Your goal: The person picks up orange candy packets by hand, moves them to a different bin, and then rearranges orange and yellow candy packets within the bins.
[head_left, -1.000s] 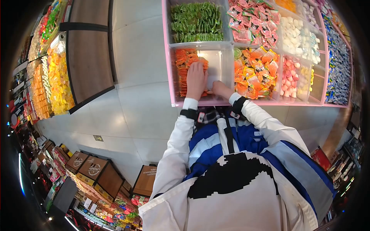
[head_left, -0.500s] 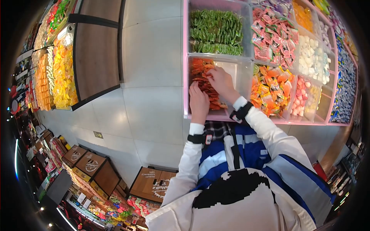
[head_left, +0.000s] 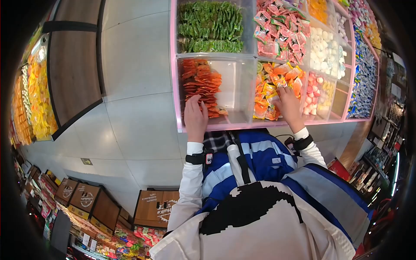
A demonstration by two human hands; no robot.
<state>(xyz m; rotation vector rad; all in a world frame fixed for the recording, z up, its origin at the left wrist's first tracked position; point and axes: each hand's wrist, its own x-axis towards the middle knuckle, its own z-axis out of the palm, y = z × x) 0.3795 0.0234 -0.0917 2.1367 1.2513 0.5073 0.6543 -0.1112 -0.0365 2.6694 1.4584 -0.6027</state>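
In the front left compartment, rows of red-orange snack packets (head_left: 201, 82) stand packed against the left side. My left hand (head_left: 196, 118) rests at the near end of these packets, its fingers stretched out and touching them. One compartment to the right is a loose pile of orange and yellow packets (head_left: 265, 93). Over the right part of that pile is my right hand (head_left: 288, 106), fingertips down at the packets, with thumb and fingers apart. I see no packet clearly gripped in it.
Clear dividers split the pink-edged display bin (head_left: 208, 128). Green packets (head_left: 210, 26) lie behind, pink packets (head_left: 281, 32) beyond the orange pile, and white candies (head_left: 325, 52) farther right. A brown display stand (head_left: 73, 73) is across the aisle; wooden crates (head_left: 156, 208) stand lower left.
My right hand has left the red-orange packets and moved right to the orange and yellow pile. My left hand stays by the red-orange packets. The whole view has shifted.
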